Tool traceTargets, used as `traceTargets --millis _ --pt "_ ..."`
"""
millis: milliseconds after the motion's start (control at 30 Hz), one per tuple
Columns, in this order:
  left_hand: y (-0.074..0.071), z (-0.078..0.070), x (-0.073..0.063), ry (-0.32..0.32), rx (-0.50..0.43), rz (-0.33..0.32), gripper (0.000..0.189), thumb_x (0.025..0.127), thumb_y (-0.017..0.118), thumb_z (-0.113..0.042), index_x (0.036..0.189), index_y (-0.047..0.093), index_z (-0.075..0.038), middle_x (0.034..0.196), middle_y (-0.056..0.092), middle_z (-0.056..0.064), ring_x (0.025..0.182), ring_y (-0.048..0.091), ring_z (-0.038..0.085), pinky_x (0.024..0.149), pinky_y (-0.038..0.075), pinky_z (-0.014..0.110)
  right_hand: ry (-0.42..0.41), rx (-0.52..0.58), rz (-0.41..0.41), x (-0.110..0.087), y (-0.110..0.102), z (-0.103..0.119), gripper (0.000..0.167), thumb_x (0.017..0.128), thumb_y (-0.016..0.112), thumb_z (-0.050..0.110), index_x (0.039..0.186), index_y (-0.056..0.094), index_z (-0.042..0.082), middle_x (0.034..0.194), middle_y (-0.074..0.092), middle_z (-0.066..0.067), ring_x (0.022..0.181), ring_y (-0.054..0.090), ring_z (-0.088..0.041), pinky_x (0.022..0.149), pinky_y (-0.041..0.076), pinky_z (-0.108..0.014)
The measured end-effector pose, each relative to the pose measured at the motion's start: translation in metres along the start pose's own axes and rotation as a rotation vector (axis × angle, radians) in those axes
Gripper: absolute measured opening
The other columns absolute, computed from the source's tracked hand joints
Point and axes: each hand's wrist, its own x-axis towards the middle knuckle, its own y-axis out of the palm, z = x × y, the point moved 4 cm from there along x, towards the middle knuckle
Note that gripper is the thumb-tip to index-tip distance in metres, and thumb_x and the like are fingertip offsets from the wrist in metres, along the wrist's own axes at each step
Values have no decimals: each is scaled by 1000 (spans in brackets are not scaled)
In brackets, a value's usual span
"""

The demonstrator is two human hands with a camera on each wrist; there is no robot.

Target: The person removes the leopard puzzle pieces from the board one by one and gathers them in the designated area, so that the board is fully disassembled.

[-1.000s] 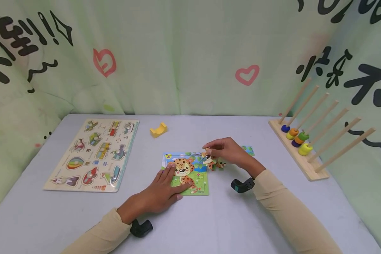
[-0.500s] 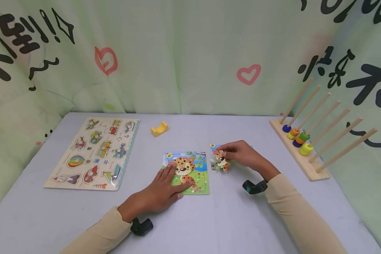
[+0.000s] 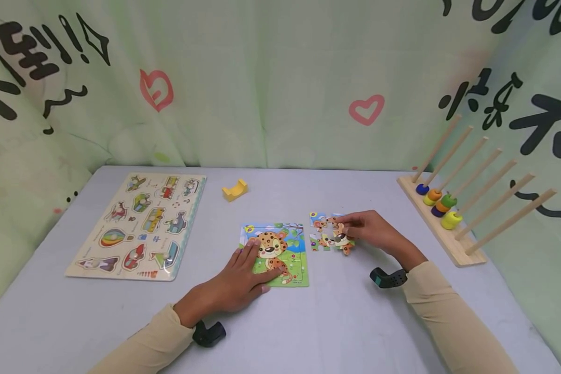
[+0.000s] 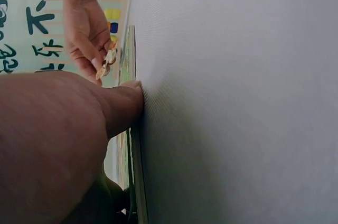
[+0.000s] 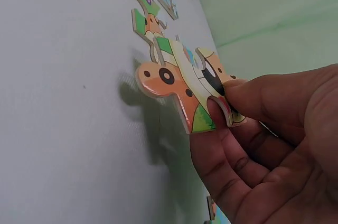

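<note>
My left hand [image 3: 234, 285] rests with straight fingers on a leopard jigsaw board [image 3: 297, 265], covering its lower left part. In the left wrist view the thumb [image 4: 124, 105] lies against the board's edge. To the right of the board, my right hand [image 3: 371, 231] pinches a puzzle piece [image 5: 182, 84] between thumb and fingers. Orange, cream and green with dark spots, that piece hangs tilted just above the cloth. Loose puzzle pieces [image 3: 321, 241] lie between the board and the right hand, some partly hidden behind the fingers and the held piece.
A wooden picture board [image 3: 140, 228] lies at the left. A yellow curved block [image 3: 235, 190] sits near the back edge. At the right stands a wooden peg rack [image 3: 441, 223] with tall rods and coloured beads. A printed curtain [image 3: 262, 88] hangs behind the white-covered table.
My right hand has moved right, away from the board, with the pinched puzzle piece, uncovering loose pieces. The left hand has stayed on the board.
</note>
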Motion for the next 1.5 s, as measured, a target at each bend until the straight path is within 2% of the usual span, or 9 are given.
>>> traceTargets --millis 100,200,467,700,900,1067,1233,1333,1500 --pt "0 0 0 -5 -5 1 47 104 46 -32 150 40 -31 157 -2 30 145 -8 41 112 6 57 35 13 -10 0 0 -3 32 96 62 12 126 63 0 101 63 -11 85 58 -22 74 49 -33" --pt "0 0 0 -6 1 -1 46 104 46 -32 150 40 -31 157 -2 30 145 -8 41 113 6 57 62 16 -19 0 0 -6 30 95 63 11 123 65 -1 97 62 -10 80 58 -21 71 50 -31" --pt "0 -1 0 -7 -10 -3 46 104 46 -32 149 41 -31 157 -2 30 145 -8 40 113 5 57 9 -63 -53 0 1 -7 27 93 65 8 117 67 -3 91 63 -9 78 55 -21 66 48 -30" --pt "3 -1 1 -21 -9 8 46 104 46 -32 149 41 -32 158 -1 28 145 -8 39 113 5 57 -4 -164 -108 -1 1 -2 23 90 67 5 111 69 -3 93 64 -10 83 54 -24 70 47 -34" --pt "1 -1 1 -15 -12 -6 45 103 47 -32 148 43 -31 157 0 29 145 -7 40 113 6 57 -70 -264 -203 -2 -1 7 18 90 65 2 107 70 -1 95 66 -11 89 58 -26 78 49 -40" --pt "1 0 1 -1 -26 -25 45 103 49 -30 147 45 -31 157 1 30 145 -5 41 112 7 58 -128 -200 -190 1 3 18 19 93 64 6 110 71 2 102 67 -10 91 59 -24 81 49 -40" --pt "1 0 1 17 -36 -26 46 102 50 -30 148 45 -28 157 2 29 145 -6 40 113 6 57 -149 -77 -157 4 13 27 20 96 61 13 111 70 3 100 69 -8 84 63 -20 75 51 -35" --pt "-1 0 0 31 -47 -19 47 102 51 -31 148 44 -26 159 2 26 146 -5 38 113 6 56 -160 -46 -158 7 18 33 21 98 59 15 111 69 3 96 70 -8 81 65 -18 73 51 -33" --pt "-3 -3 1 23 -76 -3 51 100 54 -33 149 42 -27 159 3 24 146 -4 37 113 7 55 -194 -23 -112 10 28 45 27 99 56 17 117 68 1 101 70 -9 84 66 -19 76 52 -34"
